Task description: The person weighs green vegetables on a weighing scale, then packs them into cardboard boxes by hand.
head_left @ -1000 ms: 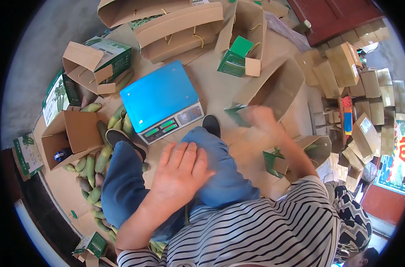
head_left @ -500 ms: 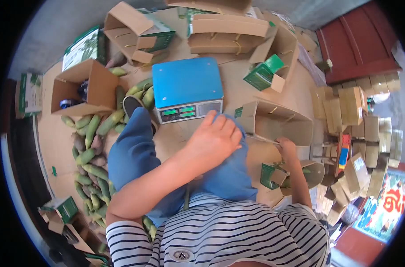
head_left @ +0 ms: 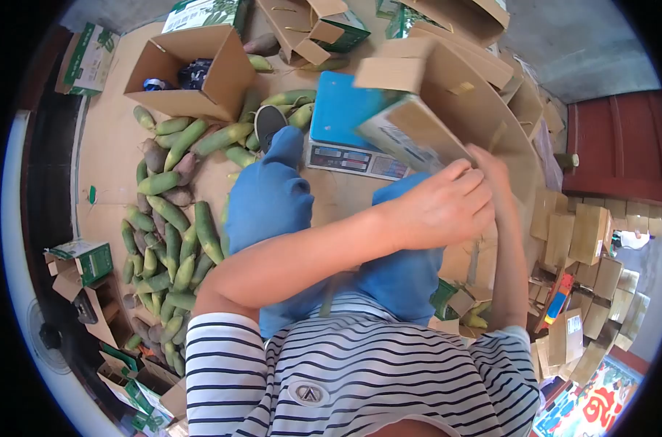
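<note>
An open cardboard box point(head_left: 477, 95) is tilted up off the floor in front of my right knee. Its flap and printed side overlap the right part of a blue-topped digital scale point(head_left: 340, 109). My right hand point(head_left: 493, 171) is closed on the box's near edge. Right beside it, my left hand point(head_left: 451, 204) has curled fingers against the same edge, its fingertips partly hidden. The scale stands on the floor just beyond my knees, its display facing me.
Many green radishes point(head_left: 172, 247) lie heaped on the floor left of my legs. A carton with dark bags point(head_left: 192, 80) stands behind them. More open cartons point(head_left: 324, 25) line the far side. Stacked boxes point(head_left: 589, 233) and a dark red door point(head_left: 619, 146) are at the right.
My right hand has raised the cardboard box from the floor and tipped it toward the scale. My left hand has moved right, from above my knee to the box's edge. The view has shifted.
</note>
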